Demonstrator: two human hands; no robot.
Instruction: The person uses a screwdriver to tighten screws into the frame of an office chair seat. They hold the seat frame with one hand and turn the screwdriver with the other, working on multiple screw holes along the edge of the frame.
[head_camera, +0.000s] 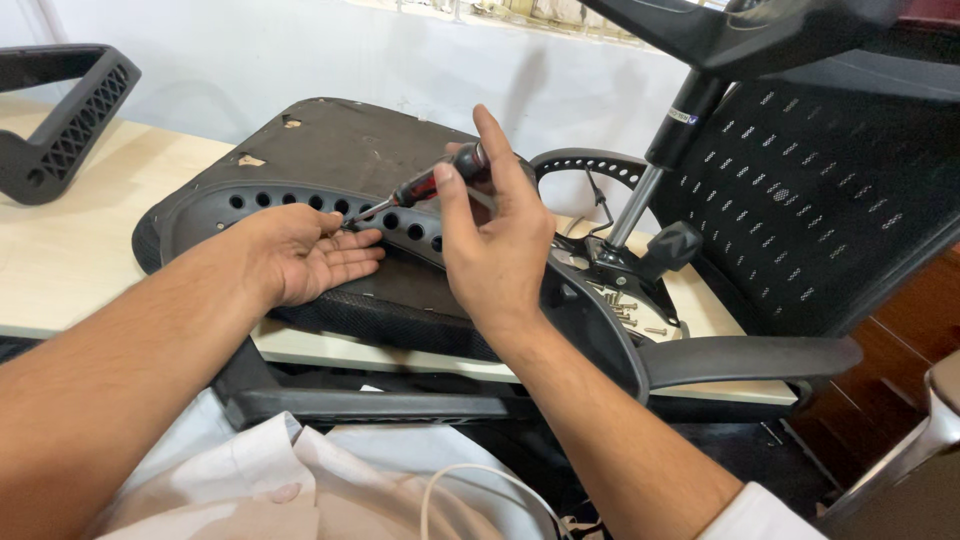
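Note:
My right hand (495, 235) grips a screwdriver (425, 186) with a red and black handle, its thin shaft slanting down to the left. The tip meets the perforated black plastic rim (300, 200) of an upturned office chair seat (330, 150) lying on a pale wooden table (60, 250). My left hand (305, 252) lies palm up on the seat's edge, fingers cupped right under the screwdriver tip. Whether a screw sits at the tip is too small to tell.
Several loose screws (625, 312) lie on the chair's metal mechanism beside the gas cylinder (665, 150). A mesh chair back (800, 200) stands at right, an armrest (745, 358) below it. A separate black armrest part (55, 125) rests at far left. A white wall rises behind.

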